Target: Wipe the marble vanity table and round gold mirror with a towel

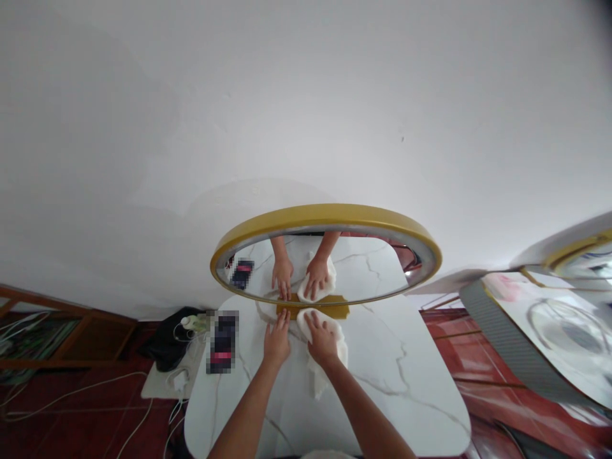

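Observation:
A round mirror (327, 213) with a gold frame stands on a white marble-patterned table (396, 395). Its gold base (340, 311) shows at the lower edge of the glass. My left hand (276, 339) lies flat with fingers stretched out, its fingertips at the left part of the base. Under my right hand (321, 339) is a white cloth (321, 381), pressed against the base with spread fingers. Part of the cloth trails toward me. Both hands and the cloth are reflected in the glass.
At the table's left side lies a pixelated phone-like object (222, 341). A black bag (167, 338) and white cables (180, 381) are beyond the table on the left. A second table (540, 331) stands at the right, over a red tiled floor (482, 357). A white wall (306, 115) rises behind.

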